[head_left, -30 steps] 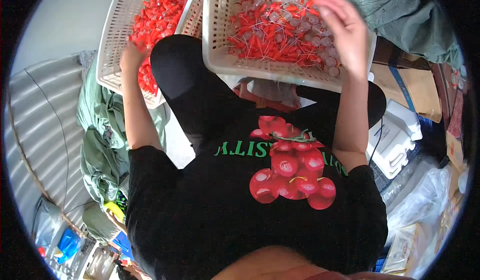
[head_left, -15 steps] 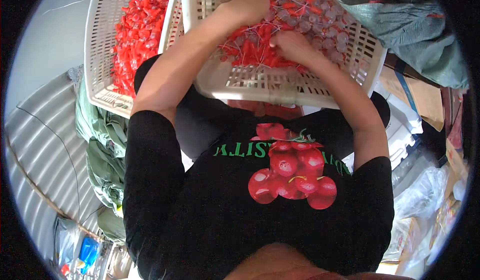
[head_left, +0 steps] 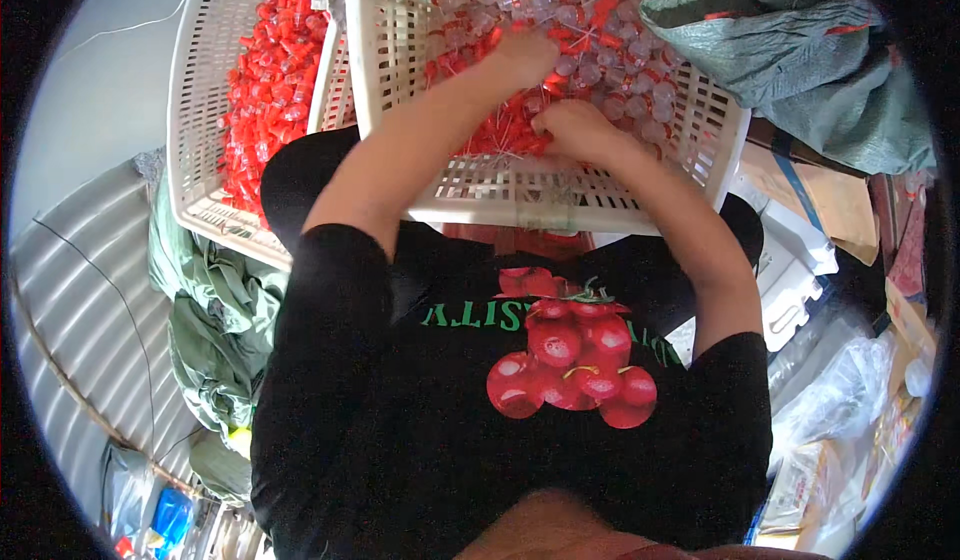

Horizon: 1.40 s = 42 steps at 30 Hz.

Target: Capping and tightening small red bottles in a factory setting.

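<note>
Both hands now deeper among basket's red-and-clear pieces.

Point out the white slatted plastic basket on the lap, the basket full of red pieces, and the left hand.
White slatted plastic basket [head_left: 560,192], head view, near wall.
White plastic basket of red pieces [head_left: 192,100], head view, left wall.
Left hand [head_left: 522,57], head view, back of hand.

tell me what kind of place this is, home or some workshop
Probably a small, informal sorting or assembly workshop. Two white slotted baskets hold heaps of small red and clear plastic parts, and stuffed green sacks and cardboard crowd around the seated person.
</note>
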Each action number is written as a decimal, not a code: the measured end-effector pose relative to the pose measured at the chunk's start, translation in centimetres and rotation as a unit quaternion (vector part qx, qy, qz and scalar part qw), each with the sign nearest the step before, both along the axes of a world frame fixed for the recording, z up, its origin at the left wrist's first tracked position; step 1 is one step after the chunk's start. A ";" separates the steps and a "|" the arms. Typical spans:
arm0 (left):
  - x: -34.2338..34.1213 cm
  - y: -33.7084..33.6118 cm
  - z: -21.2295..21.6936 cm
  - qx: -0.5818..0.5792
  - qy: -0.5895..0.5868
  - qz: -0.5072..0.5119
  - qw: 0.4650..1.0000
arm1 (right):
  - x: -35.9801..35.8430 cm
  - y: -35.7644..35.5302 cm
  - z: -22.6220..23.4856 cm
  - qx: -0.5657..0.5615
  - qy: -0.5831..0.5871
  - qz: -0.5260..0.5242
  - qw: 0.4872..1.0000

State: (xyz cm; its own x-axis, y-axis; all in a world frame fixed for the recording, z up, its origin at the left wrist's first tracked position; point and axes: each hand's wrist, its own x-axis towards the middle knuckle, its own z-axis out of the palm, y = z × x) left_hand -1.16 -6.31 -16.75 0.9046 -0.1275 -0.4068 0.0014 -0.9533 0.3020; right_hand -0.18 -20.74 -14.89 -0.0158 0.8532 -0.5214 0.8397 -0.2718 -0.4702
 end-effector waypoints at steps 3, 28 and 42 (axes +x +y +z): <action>-0.7 -1.7 -2.0 0.025 -0.065 0.017 0.997 | 0.5 -2.7 2.8 0.149 0.001 -0.114 0.982; -2.8 2.8 16.6 -0.686 -0.111 0.281 0.662 | -2.2 -0.7 14.8 0.369 0.404 -0.453 0.704; 1.5 5.7 15.9 -0.475 -0.346 0.330 0.739 | 6.0 6.3 17.7 0.583 0.367 -0.473 0.549</action>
State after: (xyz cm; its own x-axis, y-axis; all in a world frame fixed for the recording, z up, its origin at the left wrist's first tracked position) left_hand 0.33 -0.59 -0.83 0.8466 0.5038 0.1713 -0.0959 -0.1721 0.9804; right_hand 5.81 -14.42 2.85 0.8816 0.4073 0.2387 0.0504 0.4214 -0.9055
